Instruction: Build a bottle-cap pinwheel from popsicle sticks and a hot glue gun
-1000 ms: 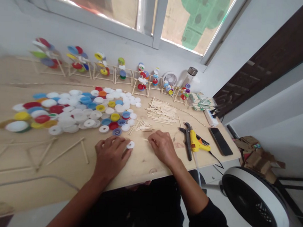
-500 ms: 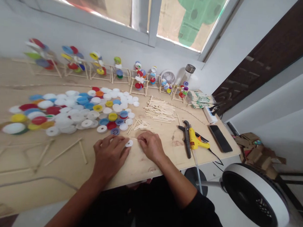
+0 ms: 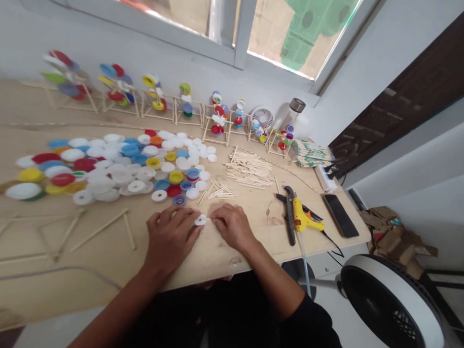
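Between the thumb and fingers of my left hand (image 3: 171, 238) is a white bottle cap (image 3: 200, 220) with a dark spot at its centre, held low over the table. My right hand (image 3: 233, 229) is closed in a pinch just right of the cap. A thin pale wooden stick (image 3: 209, 219) shows between its fingertips and the cap; whether its tip enters the cap I cannot tell. Just beyond my hands lie short cut sticks (image 3: 219, 191) and a large pile of coloured bottle caps (image 3: 121, 165).
Longer sticks (image 3: 249, 168) lie behind. To the right are a yellow glue gun (image 3: 304, 218), a dark cutter (image 3: 289, 216) and a phone (image 3: 340, 215). Stick frames bearing cap wheels (image 3: 218, 120) line the wall. Joined sticks (image 3: 68, 234) lie at left; a fan (image 3: 391, 306) stands beside the table.
The view has shifted slightly, moving the scene to the right. My right fingertips are a little closer to the cap, and less of the stick shows. My left hand keeps its hold.
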A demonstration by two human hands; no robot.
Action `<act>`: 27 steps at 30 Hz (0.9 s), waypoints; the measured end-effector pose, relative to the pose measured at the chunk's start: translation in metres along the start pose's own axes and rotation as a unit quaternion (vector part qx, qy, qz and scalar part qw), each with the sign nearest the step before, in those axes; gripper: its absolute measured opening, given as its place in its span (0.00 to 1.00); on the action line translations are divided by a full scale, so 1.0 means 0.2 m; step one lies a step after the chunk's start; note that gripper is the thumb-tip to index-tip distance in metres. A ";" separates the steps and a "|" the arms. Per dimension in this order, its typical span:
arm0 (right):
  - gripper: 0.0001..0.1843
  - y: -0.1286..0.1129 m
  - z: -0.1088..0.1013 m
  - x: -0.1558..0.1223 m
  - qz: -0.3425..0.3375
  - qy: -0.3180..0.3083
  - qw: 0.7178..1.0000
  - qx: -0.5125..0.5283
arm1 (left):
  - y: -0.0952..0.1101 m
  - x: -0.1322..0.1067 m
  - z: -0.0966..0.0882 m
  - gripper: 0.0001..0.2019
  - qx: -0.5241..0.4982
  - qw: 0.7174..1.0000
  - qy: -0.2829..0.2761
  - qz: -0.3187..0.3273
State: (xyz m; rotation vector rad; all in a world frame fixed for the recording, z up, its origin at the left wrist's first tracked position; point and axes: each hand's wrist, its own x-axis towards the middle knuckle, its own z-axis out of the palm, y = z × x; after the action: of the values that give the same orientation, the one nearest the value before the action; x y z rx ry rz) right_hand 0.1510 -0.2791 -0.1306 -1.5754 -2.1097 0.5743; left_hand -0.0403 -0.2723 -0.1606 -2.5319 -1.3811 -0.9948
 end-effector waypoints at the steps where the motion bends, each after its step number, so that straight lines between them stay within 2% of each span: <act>1: 0.07 0.00 0.00 0.00 -0.012 -0.006 1.000 0.002 | 0.00 0.00 0.00 0.13 -0.003 1.000 -0.002 -0.003; 4: 0.07 0.01 -0.01 -0.03 -0.030 -0.012 0.999 0.016 | 0.00 0.00 0.00 0.13 -0.014 1.000 -0.013 -0.013; 12: 0.08 0.00 0.00 -0.01 0.043 0.067 0.996 0.035 | -0.01 -0.01 0.00 0.13 0.010 1.000 -0.004 0.000; 18: 0.08 -0.02 0.03 -0.03 0.045 0.062 0.996 0.044 | 0.00 0.00 -0.01 0.13 0.004 1.000 0.022 0.006; 22: 0.08 -0.03 0.02 -0.05 0.031 0.059 0.996 0.064 | 0.03 0.00 -0.07 0.10 -0.052 0.998 0.048 -0.001; 25: 0.07 -0.05 -0.01 -0.09 0.039 0.087 0.990 0.103 | 0.10 -0.04 -0.14 0.08 -0.166 0.982 0.062 -0.067; 27: 0.06 -0.08 -0.02 -0.14 0.053 0.114 0.982 0.142 | 0.17 -0.07 -0.18 0.08 -0.244 0.951 0.020 -0.190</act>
State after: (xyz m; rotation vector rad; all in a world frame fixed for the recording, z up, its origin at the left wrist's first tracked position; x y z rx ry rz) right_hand 0.1490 -0.3093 -0.1209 -1.5160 -1.7023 0.6628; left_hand -0.0367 -0.3150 -0.1332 -2.5812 -1.8536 -1.6251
